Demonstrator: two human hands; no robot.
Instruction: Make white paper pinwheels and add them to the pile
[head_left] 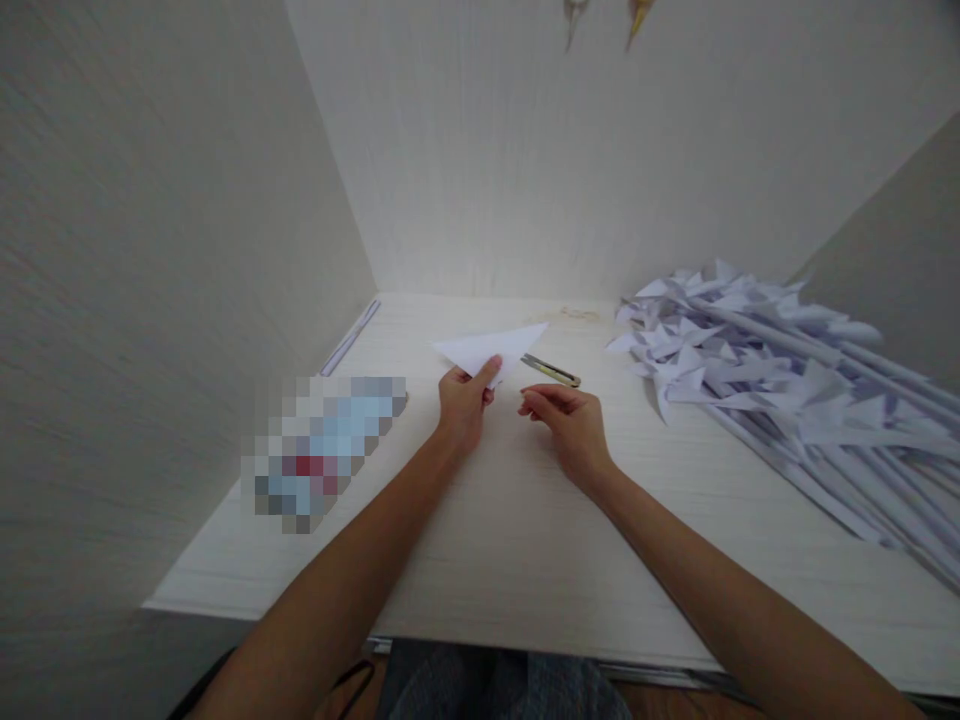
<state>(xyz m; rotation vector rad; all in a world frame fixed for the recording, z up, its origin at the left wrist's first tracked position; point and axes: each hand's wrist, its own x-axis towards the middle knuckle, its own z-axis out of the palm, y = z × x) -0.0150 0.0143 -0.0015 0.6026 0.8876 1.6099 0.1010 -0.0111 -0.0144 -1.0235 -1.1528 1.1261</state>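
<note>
A folded, triangular sheet of white paper (480, 347) is pinched between the thumb and fingers of my left hand (463, 405), held above the table. To its right, my right hand (570, 425) is apart from the paper, its thumb and fingertips pressed together. Whether anything small sits between those fingertips cannot be seen. Just beyond the right hand lies a utility knife (551, 370) with a yellowish and dark body, flat on the table.
Many white paper pinwheels (697, 350) on rolled paper sticks are piled along the right of the white table (480, 560). A rolled paper stick (351, 338) lies by the left wall. In front of it is a pixelated object (330, 450). Walls enclose the back and sides.
</note>
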